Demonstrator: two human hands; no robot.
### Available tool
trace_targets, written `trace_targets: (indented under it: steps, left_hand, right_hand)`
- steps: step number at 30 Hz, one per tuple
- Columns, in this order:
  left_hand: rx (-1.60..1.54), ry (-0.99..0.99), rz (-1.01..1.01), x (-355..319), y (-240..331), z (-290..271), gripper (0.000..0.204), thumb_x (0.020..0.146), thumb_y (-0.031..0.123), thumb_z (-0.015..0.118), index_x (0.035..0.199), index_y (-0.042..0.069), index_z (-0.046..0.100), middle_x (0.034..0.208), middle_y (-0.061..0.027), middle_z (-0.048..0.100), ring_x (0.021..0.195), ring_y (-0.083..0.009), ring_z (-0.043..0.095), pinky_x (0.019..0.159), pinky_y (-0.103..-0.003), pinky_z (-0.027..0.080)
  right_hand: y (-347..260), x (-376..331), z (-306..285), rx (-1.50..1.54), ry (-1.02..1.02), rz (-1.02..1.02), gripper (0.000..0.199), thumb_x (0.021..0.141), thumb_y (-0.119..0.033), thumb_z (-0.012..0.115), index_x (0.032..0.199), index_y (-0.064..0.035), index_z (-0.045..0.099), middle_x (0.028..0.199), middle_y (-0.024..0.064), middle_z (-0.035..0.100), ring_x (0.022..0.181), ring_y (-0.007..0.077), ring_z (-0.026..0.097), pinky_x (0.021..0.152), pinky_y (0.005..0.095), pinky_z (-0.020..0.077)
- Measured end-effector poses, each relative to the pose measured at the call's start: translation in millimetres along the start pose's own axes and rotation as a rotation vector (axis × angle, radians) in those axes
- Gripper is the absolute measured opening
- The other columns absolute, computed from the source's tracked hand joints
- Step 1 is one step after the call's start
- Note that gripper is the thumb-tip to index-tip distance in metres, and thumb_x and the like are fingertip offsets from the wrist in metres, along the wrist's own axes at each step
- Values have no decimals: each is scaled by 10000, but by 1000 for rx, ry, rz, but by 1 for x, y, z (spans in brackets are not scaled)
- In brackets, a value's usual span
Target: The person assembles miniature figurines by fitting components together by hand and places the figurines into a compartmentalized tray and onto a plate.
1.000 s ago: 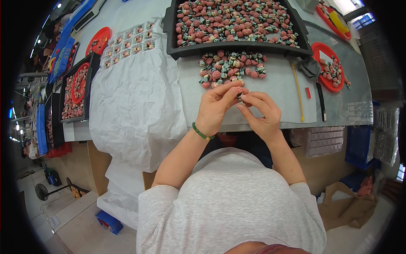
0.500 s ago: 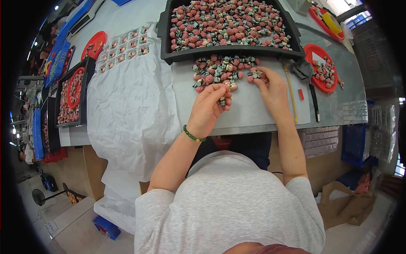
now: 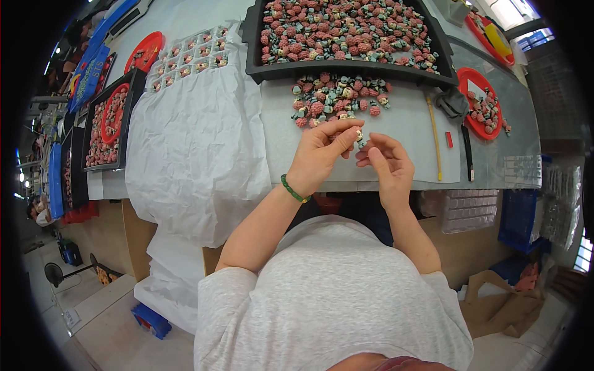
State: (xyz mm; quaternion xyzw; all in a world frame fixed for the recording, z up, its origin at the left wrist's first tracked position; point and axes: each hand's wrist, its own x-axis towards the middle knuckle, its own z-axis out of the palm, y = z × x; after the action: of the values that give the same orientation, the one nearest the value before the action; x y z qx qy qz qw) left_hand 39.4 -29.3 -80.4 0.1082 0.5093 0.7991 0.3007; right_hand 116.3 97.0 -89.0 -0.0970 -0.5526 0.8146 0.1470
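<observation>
My left hand point(image 3: 317, 154), with a green bead bracelet at its wrist, pinches a small painted figurine point(image 3: 359, 137) with a pale face and grey-green body between thumb and fingertips. Close beside it, my right hand point(image 3: 393, 170) has its fingers loosely curved and apart, with nothing visible in them. Its fingertips are by the figurine's lower end; whether they touch it I cannot tell. Just beyond both hands lies a loose pile of figurines point(image 3: 334, 96) with bumpy pink tops, on the white paper point(image 3: 281, 133) covering the table.
A black tray point(image 3: 346, 71) heaped with figurines stands behind the pile. To the left are a compartment tray point(image 3: 185, 72) of figurines and crumpled white sheeting point(image 3: 192, 142). Rightward lie a yellow stick point(image 3: 434, 139), a red block point(image 3: 448, 140), a black tool point(image 3: 467, 154) and a red plate point(image 3: 463, 77).
My right hand has drawn back from the pile toward me, no longer at the figurine there. My left hand has shifted right and raised its figurine into clearer view; the hands are now close together.
</observation>
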Motion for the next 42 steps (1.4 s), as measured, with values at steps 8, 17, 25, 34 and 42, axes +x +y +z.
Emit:
trace_targets:
  steps: [8,17,25,34,42]
  left_hand:
    - [17,-17,-5,-2,-4,-5,223,867,117,549,1053,6,604,811,-1,575,680,-57,475,615,-195,414]
    - [-226,-92,-89,-4,0,-8,249,873,64,505,1107,-6,557,1020,-54,573,897,-113,536,810,-256,433]
    - [-408,-96,-234,-4,12,-6,259,894,70,459,1146,9,456,1074,-80,522,973,-138,521,881,-284,429]
    - [65,-16,35,-2,8,-5,330,857,45,534,1173,-24,472,1111,-120,533,997,-141,533,848,-272,455]
    - [292,-108,71,-12,6,-10,399,821,16,578,1208,-17,484,1165,-77,536,1009,-120,525,841,-240,445]
  right_hand:
    - [5,-2,3,-175,-11,-108,178,841,-44,576,987,55,553,853,107,609,737,155,606,684,253,505]
    - [11,0,-3,-389,-39,-366,218,794,50,593,1007,39,549,1011,113,559,906,154,563,783,258,478]
    - [11,2,-8,-417,-57,-485,278,768,89,599,1032,35,531,1011,126,549,921,170,557,803,272,473]
    - [5,6,-6,-368,-77,-475,261,766,96,596,1013,35,537,996,121,540,913,165,544,798,265,468]
    - [7,14,8,-239,-86,-301,171,811,47,568,981,31,572,954,86,572,822,120,559,726,232,468]
